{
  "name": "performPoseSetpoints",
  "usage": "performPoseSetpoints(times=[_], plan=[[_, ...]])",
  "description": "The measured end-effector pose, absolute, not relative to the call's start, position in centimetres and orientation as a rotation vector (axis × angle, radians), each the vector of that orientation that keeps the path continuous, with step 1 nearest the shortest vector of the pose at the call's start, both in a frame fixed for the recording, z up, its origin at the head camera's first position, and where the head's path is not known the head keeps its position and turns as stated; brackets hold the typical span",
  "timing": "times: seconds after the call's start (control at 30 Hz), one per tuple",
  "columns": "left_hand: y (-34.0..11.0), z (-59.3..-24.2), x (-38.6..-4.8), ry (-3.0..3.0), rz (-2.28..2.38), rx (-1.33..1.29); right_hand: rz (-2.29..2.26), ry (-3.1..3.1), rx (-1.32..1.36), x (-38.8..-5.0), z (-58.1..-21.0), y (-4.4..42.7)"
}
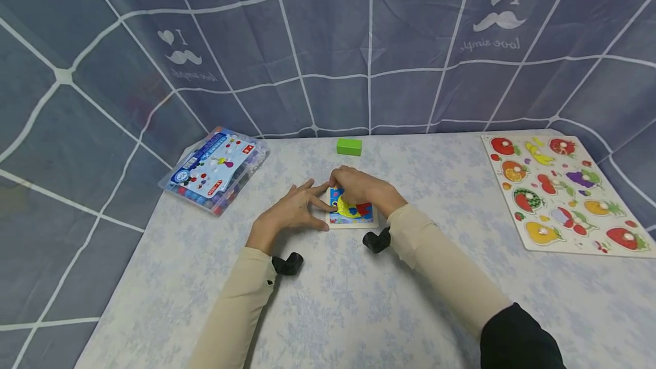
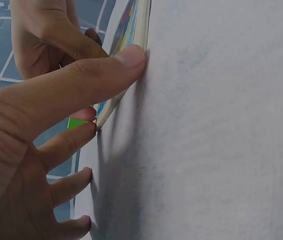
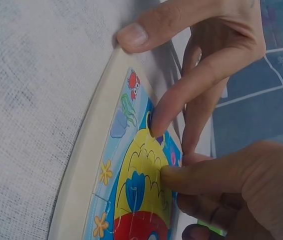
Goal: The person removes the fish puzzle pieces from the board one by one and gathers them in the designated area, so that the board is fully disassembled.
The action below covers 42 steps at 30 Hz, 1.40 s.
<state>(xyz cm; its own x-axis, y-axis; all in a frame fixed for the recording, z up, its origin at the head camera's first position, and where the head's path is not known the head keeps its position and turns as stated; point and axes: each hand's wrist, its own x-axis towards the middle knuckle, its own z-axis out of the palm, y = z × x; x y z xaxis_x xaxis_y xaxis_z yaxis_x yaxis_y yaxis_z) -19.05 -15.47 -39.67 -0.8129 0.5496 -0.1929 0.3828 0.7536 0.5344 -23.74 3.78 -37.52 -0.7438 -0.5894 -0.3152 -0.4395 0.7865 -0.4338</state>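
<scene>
A small wooden jigsaw puzzle [image 1: 353, 223] lies on the table, its picture a yellow and red fish on blue. In the right wrist view the fish [image 3: 140, 192] is crossed by piece seams, with a crab and starfish beside it. My left hand [image 1: 293, 209] is spread at the left side: the thumb touches the near corner, the index fingertip presses the picture, and other fingertips rest by the far corner and on the table. My right hand [image 1: 365, 188] grips the far edge, thumb on the fish and fingers curled beyond the edge; it hides part of the picture.
A green block [image 1: 349, 147] sits behind the puzzle. At the left back lies a clear plastic case [image 1: 217, 167] of small colourful pieces. A fruit-picture board [image 1: 558, 192] lies at the right. A blue-grey checked curtain [image 1: 328, 44] hangs behind the table.
</scene>
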Motion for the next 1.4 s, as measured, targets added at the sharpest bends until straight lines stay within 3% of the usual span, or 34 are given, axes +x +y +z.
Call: performPoseSetpoints(times=[0.6, 0.93, 1.2, 1.4], plan=[[-15.5, -39.7, -19.4, 2.613, 0.700, 0.686, -0.511, 2.573, -0.748, -23.6, -37.5, 3.9], [-15.5, -39.7, -19.3, 2.613, 0.695, 0.676, -0.515, 2.726, -0.872, -23.0, -37.7, 4.1], [-15.6, -39.6, -19.2, 2.610, 0.704, 0.686, -0.839, 2.689, -0.924, -23.3, -38.2, 4.9], [-15.5, -39.6, -19.1, 2.614, 0.695, 0.692, -1.157, 2.527, -0.784, -23.5, -38.5, 5.9]])
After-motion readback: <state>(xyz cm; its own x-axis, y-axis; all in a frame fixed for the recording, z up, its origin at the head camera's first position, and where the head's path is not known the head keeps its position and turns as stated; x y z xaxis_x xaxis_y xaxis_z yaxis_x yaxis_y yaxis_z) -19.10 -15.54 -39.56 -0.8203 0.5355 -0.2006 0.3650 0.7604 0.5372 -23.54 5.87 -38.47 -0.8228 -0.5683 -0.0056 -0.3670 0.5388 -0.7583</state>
